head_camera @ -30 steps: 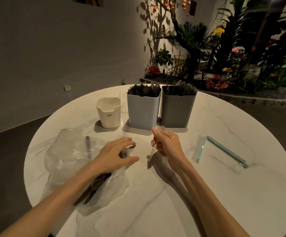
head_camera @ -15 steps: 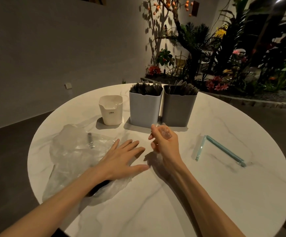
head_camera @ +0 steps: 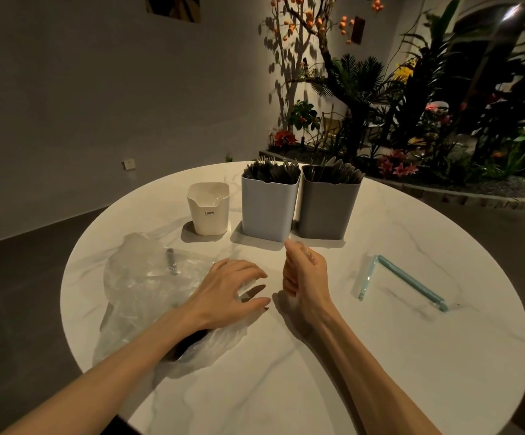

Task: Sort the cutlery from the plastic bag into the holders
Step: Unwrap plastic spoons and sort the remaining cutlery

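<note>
Dim plants back a round marble tabletop (head_camera: pixel 286 387). Near its left edge, the left hand (head_camera: pixel 226 293) rests loose-fingered on the plastic bag (head_camera: pixel 148 287). The right hand (head_camera: pixel 305 274) pinches something small and clear, probably cutlery; carry it steadily to the matching holders (head_camera: pixel 269 211) at the far edge.

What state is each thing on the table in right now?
plastic bag: crumpled flat, cutlery still inside.
white holder: upright, contents unclear.
light grey holder: upright, full of forks.
dark grey holder: upright, full of cutlery.
bag clip: hinged open on the table.
left hand: fingers spread over the bag.
right hand: curled; contents unclear.
</note>
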The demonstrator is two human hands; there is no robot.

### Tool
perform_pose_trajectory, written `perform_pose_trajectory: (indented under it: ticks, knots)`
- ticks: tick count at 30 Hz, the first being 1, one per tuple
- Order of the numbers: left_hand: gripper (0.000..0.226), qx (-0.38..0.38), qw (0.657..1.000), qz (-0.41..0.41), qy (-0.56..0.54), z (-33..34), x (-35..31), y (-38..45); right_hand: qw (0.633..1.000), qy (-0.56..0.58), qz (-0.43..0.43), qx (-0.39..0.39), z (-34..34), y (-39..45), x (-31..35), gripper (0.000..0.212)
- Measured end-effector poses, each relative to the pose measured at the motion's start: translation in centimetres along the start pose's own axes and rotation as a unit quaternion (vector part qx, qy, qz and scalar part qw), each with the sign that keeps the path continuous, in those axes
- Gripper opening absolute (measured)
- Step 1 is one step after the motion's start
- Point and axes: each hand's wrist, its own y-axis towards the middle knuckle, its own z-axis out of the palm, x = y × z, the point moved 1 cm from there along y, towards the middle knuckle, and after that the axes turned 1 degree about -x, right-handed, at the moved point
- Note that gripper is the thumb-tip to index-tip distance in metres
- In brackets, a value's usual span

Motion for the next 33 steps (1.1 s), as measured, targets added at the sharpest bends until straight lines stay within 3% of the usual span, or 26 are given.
perform_pose_trajectory:
  ticks: [5, 8, 12, 16, 22, 26, 31, 33]
  knots:
    - [0.058, 0.079, 0.997, 0.003, 0.012, -0.3, -2.0, 0.7, 0.998, -0.037, -0.042, 0.039, 0.1, 0.4, 0.4, 0.041]
    - [0.058, 0.121, 0.992, -0.039, -0.014, 0.3, -3.3, 1.4, 0.997, -0.040, -0.053, 0.048, 0.2, 0.0, 1.0, 0.049]
    - [0.037, 0.071, 0.990, -0.063, -0.101, 0.8, -3.8, 2.6, 0.999, -0.002, -0.018, 0.047, -0.4, -0.1, 2.2, 0.066]
    - [0.027, 0.062, 0.979, -0.069, -0.182, 1.3, -3.8, 3.3, 1.000, 0.014, -0.002, 0.028, -0.9, 0.0, 1.8, 0.056]
    - [0.025, 0.051, 0.985, -0.061, -0.155, 2.1, -3.3, 3.1, 0.999, -0.002, -0.040, 0.010, -1.0, 1.4, 0.6, 0.031]
    - [0.033, 0.047, 0.988, -0.053, -0.136, 2.6, -3.2, 3.0, 0.999, 0.029, -0.030, -0.003, -0.8, 1.6, 0.1, 0.035]
    - [0.017, 0.018, 0.988, -0.058, -0.141, 3.3, -3.1, 2.8, 1.000, 0.016, -0.017, -0.003, -0.4, 1.0, 0.4, 0.042]
    - [0.027, 0.015, 0.983, -0.081, -0.165, 3.4, -3.2, 2.6, 1.000, -0.007, -0.025, 0.011, -0.2, 0.7, 0.4, 0.035]
